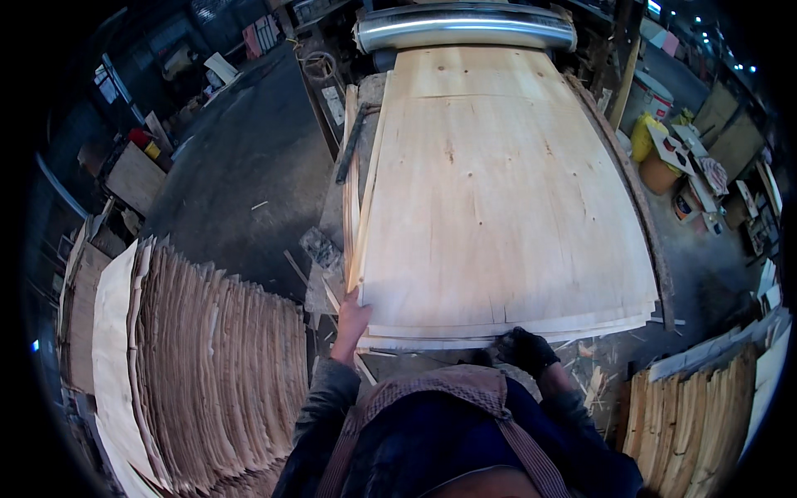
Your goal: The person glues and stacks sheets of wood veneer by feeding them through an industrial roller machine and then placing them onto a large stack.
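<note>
A broad pale wood veneer sheet lies in front of me on a stack of similar sheets, their near edges slightly staggered. Bare, my left hand is closed on the near left corner of the sheet, with the thumb on the side edge and the other fingers mostly hidden. My right hand, in a dark glove, is at the near edge right of the middle. Its fingers are bent against that edge, and their tips are hard to make out.
A shiny metal roller spans the far end of the sheets. A tall veneer stack stands at my left, another wood stack at my right. A dark bar lies along the left side. Buckets and scraps sit further right.
</note>
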Motion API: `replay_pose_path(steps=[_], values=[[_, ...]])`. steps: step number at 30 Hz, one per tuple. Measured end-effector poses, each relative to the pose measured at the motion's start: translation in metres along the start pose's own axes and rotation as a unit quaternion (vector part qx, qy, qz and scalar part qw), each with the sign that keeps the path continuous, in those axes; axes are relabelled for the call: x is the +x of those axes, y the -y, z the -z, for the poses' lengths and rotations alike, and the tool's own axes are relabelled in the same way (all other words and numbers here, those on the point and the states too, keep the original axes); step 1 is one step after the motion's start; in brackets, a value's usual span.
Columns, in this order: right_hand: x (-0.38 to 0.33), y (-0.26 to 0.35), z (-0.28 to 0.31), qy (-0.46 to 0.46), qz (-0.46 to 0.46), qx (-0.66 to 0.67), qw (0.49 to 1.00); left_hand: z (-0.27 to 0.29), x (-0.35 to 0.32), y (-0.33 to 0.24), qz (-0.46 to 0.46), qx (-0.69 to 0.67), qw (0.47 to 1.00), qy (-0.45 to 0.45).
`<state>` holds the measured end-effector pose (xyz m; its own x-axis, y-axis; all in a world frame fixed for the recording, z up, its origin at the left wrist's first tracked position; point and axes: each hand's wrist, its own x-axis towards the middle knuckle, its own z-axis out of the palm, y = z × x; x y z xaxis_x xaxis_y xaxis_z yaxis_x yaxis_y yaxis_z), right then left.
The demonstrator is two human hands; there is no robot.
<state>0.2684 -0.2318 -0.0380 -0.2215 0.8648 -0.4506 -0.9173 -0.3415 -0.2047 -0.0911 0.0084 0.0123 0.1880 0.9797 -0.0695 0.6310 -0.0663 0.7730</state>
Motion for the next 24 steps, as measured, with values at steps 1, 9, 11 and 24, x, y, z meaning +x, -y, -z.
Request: replay_pose_path(steps=[1,9,11,24], values=[[-0.002,0.000,0.001,-0.006,0.004,0.003,1.000,-0.008,-0.002,0.000,-0.019,0.054,0.998,-0.036],[0.008,0.005,-0.018,-0.117,0.121,0.048,0.985,-0.015,-0.009,-0.006,-0.040,0.107,0.992,-0.059],[0.007,0.009,-0.029,-0.055,0.127,0.029,0.990,-0.013,-0.006,-0.005,-0.028,0.108,0.992,-0.056],[0.073,0.125,-0.075,-0.152,0.168,-0.160,0.961,-0.023,-0.005,0.008,-0.030,0.104,0.992,-0.065]])
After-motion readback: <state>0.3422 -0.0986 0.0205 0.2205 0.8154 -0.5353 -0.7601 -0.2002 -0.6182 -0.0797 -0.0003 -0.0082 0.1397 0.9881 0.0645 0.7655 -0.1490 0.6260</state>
